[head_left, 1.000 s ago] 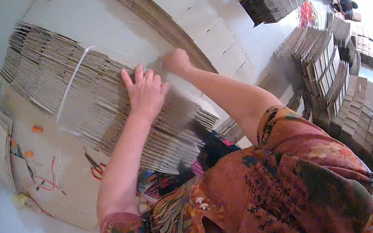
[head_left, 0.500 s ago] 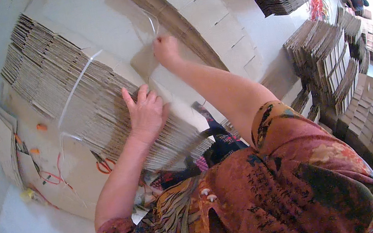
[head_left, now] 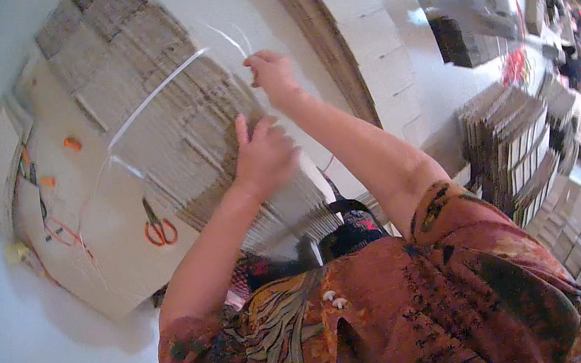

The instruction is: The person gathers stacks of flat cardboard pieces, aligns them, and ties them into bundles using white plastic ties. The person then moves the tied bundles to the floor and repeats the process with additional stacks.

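Hands and bundle of flat cardboard, seen from above. The long cardboard stack (head_left: 152, 66) lies before the person, running from the upper left of the view down toward the lap, its many layers set closely side by side. A white band (head_left: 154, 99) crosses the stack obliquely. The left hand (head_left: 263, 157), blurred, lies over the near right part of the stack with fingers partly spread; whether it grips anything cannot be told. The right hand (head_left: 271, 75), beyond the stack's right edge, is closed, thumb and fingers pinching a thin white strip (head_left: 231, 39) that curves up and away to the left. To the left of the stack, a cardboard sheet (head_left: 117, 249) carries scissors (head_left: 154, 221) with orange handles and two small orange pieces (head_left: 72, 144). At right, further cardboard stacks (head_left: 506, 138) stand well apart from the hands, with a red tangle (head_left: 515, 67) beyond them.
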A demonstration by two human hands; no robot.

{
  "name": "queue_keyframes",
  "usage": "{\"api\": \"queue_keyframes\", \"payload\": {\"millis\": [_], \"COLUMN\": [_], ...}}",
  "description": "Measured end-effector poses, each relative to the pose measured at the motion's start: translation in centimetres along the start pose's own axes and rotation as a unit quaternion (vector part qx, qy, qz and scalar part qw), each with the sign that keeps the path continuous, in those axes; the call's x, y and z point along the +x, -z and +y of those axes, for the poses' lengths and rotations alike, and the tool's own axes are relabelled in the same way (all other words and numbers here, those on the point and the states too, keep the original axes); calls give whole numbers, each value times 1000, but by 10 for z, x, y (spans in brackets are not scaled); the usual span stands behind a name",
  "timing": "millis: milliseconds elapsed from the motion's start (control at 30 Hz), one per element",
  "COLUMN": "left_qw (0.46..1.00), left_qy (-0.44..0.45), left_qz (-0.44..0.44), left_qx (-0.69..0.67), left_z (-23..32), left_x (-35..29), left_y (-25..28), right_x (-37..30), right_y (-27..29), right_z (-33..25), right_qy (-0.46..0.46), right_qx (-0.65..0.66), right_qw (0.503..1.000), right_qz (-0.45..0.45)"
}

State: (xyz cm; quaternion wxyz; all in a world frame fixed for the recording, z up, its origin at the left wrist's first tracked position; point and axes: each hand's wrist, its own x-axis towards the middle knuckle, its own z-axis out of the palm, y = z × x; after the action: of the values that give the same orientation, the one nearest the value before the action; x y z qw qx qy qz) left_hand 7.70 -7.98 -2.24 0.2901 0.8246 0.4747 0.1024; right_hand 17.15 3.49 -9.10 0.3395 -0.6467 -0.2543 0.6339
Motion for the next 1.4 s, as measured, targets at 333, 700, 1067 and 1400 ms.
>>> {"api": "queue_keyframes", "payload": {"millis": [333, 700, 1067, 1400], "left_qw": [938, 979, 636, 606], "left_qy": [-49, -4, 404, 389], "left_qz": [152, 145, 434, 338], "left_qx": [-308, -142, -494, -606], "left_z": [-15, -3, -60, -99], "left_x": [-11, -151, -169, -157], "left_y": [-13, -10, -17, 21], "right_x": [-135, -141, -161, -143], "right_y": [-61, -115, -124, -137], "right_z": [-63, -1, 16, 5], "right_qy": [355, 471, 350, 399], "right_qx": [-270, -442, -559, -463], "right_qw": [866, 592, 531, 629], "right_qz": [-225, -482, -532, -480]}}
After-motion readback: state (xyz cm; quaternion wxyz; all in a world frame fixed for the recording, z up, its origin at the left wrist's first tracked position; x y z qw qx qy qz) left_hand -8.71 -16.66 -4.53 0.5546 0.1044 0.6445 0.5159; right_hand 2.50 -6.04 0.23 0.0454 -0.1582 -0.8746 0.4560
